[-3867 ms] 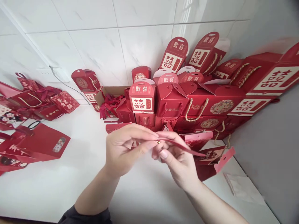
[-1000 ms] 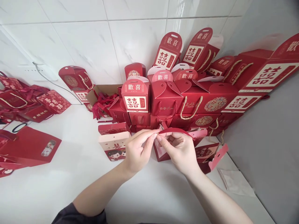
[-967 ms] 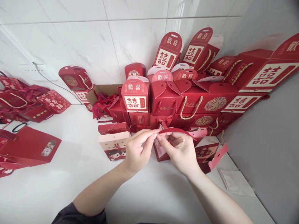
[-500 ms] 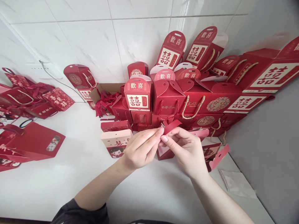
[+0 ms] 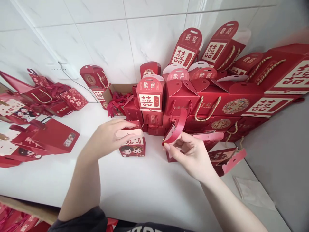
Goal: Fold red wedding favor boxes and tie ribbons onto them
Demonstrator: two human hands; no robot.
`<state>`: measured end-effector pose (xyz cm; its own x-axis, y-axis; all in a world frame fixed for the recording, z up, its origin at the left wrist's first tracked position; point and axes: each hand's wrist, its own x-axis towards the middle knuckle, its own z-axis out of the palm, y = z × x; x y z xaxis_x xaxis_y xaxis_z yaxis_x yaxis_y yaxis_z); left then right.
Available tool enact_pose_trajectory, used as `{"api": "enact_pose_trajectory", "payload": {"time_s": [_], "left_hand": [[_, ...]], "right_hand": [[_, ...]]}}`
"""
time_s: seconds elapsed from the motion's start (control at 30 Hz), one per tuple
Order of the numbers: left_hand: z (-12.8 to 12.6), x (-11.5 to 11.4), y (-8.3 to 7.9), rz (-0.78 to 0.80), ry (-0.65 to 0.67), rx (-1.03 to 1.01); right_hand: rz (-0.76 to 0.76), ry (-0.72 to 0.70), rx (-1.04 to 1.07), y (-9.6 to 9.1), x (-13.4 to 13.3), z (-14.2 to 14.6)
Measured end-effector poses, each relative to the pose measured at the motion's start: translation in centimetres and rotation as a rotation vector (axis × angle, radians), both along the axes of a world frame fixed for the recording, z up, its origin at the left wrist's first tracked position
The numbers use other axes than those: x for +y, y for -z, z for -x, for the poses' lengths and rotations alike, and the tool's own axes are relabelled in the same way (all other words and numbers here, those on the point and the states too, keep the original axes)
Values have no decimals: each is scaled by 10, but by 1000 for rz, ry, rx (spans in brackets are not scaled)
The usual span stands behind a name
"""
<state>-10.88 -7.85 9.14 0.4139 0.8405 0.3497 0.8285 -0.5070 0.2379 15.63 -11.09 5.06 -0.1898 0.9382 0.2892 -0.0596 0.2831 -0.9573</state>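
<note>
My right hand (image 5: 193, 154) pinches a red ribbon strap (image 5: 180, 127) between thumb and fingers. The strap curves upward, and a small gold-coloured bit shows at its lower end. My left hand (image 5: 107, 138) reaches over a small candy box (image 5: 132, 149) with a cartoon couple on its front. Its thumb and fingers are apart on either side of the box's raised top; whether they touch it I cannot tell. Behind my right hand stands another red box (image 5: 170, 156), partly hidden.
Stacked red gift boxes (image 5: 182, 91) with rope handles line the tiled wall. A cardboard carton (image 5: 113, 88) holds red ribbons. More red boxes (image 5: 59, 137) stand at the left. A pale folded sheet (image 5: 253, 193) lies on the white table (image 5: 145, 187) at the right.
My hands were together at the strap. The left has let go and moved left to the cartoon box, while the right keeps the strap. The view has shifted a little left.
</note>
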Motion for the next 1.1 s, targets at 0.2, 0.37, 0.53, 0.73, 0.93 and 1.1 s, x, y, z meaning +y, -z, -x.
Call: {"api": "enact_pose_trajectory", "payload": {"time_s": [0.2,0.37,0.53,0.73,0.93,1.1], "left_hand": [[38,6,0,355,-207,116],[7,3,13,280,18,-25],[-21,8,30,182,375,-117],[-20,9,23,246,428,49],[-25,-2,33,130,451,-10],[-33,-4,43,155,439,11]], "right_hand": [[-132,10,-152,4,-4,0],[-455,-54,-354,-1,-4,-5],[-802,-191,-785,4,1,-1],[-1024,-197,-1023,22,-5,20],[-1141,-127,-1024,20,-27,27],[-1101,-161,-1078,21,-29,27]]}}
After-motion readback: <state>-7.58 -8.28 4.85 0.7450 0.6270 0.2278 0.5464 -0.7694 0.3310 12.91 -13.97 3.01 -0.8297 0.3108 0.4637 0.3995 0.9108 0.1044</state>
